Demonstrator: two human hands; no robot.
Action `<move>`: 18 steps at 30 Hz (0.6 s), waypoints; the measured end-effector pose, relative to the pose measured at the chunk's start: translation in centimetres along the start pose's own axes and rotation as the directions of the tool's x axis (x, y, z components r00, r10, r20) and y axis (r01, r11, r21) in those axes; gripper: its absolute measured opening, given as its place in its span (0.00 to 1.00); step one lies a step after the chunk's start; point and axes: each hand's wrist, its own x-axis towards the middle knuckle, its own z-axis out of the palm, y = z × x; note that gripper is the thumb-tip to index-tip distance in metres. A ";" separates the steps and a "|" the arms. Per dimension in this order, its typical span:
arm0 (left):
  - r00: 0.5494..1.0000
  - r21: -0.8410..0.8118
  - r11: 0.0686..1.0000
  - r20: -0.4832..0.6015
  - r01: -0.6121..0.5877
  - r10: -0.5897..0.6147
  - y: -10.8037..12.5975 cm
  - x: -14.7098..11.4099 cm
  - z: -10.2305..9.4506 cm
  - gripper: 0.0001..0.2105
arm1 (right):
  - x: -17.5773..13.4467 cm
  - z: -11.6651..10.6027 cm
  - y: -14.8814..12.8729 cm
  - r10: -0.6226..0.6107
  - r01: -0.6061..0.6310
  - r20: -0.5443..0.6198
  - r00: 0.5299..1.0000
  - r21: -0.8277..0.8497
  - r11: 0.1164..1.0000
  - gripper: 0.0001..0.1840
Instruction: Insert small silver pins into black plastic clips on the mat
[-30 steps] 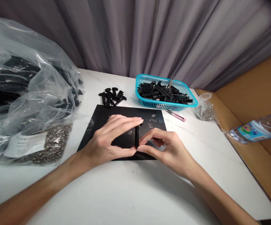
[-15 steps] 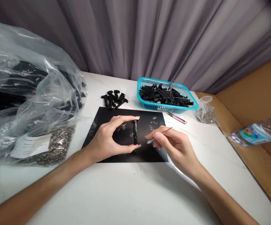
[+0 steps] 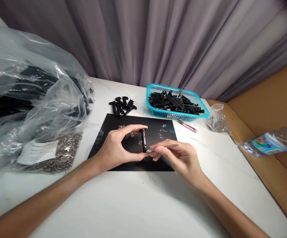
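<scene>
White table (image 3: pixel 143 201), hands (image 3: pixel 115 147) pinching tool (image 3: pixel 172 145) and black part (image 3: pixel 143 140), part's long axis pointing away

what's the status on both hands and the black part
Left hand: gripping black part end to end. Right hand: pinching thin metal tool, tip at part's near end. Small metal clips loose on black mat, left and right of part.

White table (image 3: pixel 123 201) – black mat (image 3: pixel 154 132), black parts (image 3: pixel 119 108), blue basket (image 3: pixel 168 114), pink cutter (image 3: pixel 189 127), clear bags (image 3: pixel 67 155).

Bare left hand (image 3: pixel 113 147), bare right hand (image 3: pixel 183 158), slim fingers (image 3: pixel 131 128) — slender, bare forearms (image 3: pixel 59 192)
</scene>
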 end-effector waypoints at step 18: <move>0.998 -0.037 0.999 0.068 -0.018 0.020 -0.6 0.5 -0.7 0.31 | 0.5 -0.1 0.6 -0.058 0.024 -0.202 0.978 -0.168 0.985 0.20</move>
